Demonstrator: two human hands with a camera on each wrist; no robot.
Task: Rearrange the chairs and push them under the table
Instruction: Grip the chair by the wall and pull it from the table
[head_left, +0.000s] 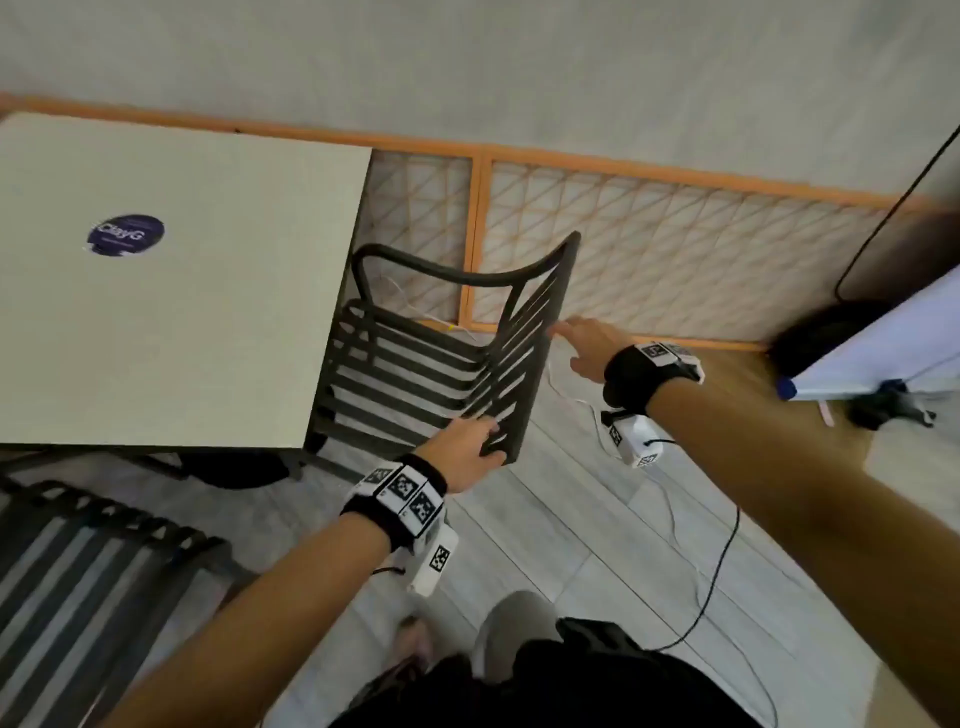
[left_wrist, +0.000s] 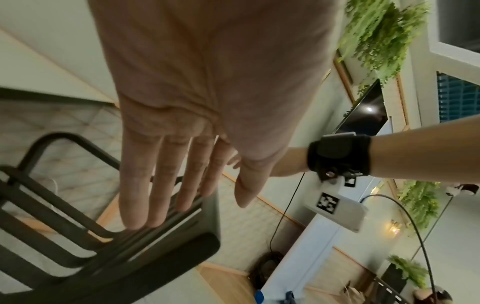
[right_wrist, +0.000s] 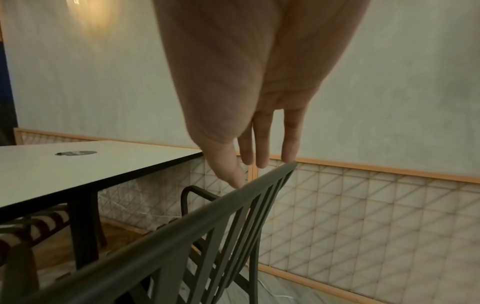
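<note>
A dark slatted chair (head_left: 415, 374) stands at the right end of the pale table (head_left: 208, 312), its seat front tucked partly under the top and its backrest toward me. My left hand (head_left: 467, 447) lies with straight fingers (left_wrist: 168, 185) on the near end of the backrest (left_wrist: 130, 257). My right hand (head_left: 582, 348) is open at the far end, its thumb (right_wrist: 233, 174) down at the top rail (right_wrist: 182, 236); the other fingertips hover just above it. A second slatted chair (head_left: 78, 597) stands at the table's near side, lower left.
An orange-framed lattice panel (head_left: 675, 249) runs along the wall right behind the chair. White and black cables (head_left: 717, 571) trail over the floor on the right. A white board on a dark base (head_left: 883, 353) stands at far right. My legs (head_left: 519, 675) are below.
</note>
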